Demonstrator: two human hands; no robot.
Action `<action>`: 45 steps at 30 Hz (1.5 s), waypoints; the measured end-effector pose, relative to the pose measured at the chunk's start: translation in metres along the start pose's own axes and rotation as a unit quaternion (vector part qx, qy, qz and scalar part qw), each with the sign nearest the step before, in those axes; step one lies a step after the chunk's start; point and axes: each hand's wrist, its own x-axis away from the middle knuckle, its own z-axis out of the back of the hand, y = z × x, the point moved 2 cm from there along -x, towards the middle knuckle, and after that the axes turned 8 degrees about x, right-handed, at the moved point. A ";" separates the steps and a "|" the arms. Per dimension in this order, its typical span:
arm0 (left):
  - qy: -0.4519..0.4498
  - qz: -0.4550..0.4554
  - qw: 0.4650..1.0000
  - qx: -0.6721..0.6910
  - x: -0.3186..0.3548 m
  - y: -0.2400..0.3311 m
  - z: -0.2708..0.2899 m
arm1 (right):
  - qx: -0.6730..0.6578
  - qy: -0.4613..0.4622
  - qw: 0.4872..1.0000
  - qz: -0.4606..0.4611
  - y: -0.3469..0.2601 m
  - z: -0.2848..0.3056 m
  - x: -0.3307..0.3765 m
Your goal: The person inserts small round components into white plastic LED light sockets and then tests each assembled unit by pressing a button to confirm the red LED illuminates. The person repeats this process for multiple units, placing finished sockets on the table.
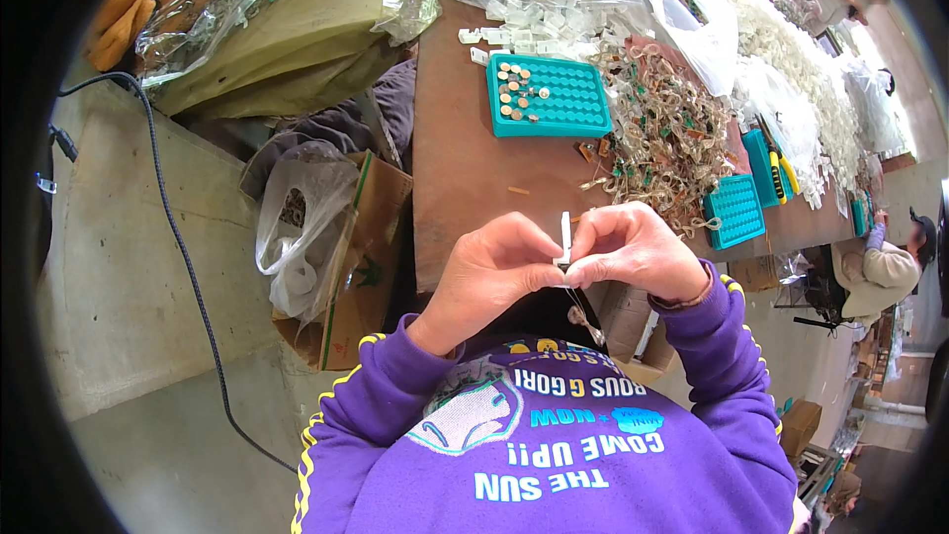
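Both hands meet in front of my chest, at the near edge of the brown table. My left hand pinches a small white plastic housing from its left side. On the other side my right hand has thumb and fingers closed on the same white housing. A thin dark wire hangs below the fingertips, with a small round clear-and-copper piece dangling from it. The fingers cover the lower part of the housing, so how the wire joins it is hidden.
A teal tray holding several round copper-coloured pieces lies ahead. White housings and tangled wired parts are heaped around it. Teal trays and yellow-handled pliers lie right. A cardboard box stands left; another person sits far right.
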 end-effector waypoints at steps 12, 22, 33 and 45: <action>0.141 -0.102 0.983 -0.055 0.000 0.000 -0.004 | -0.087 0.106 0.990 0.021 0.014 -0.010 -0.010; 0.165 -0.237 0.888 -0.357 0.001 0.003 -0.003 | 0.368 0.246 0.869 0.221 -0.001 -0.020 -0.004; 0.223 -0.103 0.965 0.097 -0.010 -0.021 0.000 | 0.184 0.289 0.930 0.133 0.007 -0.040 -0.008; 0.177 -0.135 0.942 0.251 -0.030 -0.010 0.006 | 0.194 0.215 0.946 0.144 0.000 -0.021 -0.020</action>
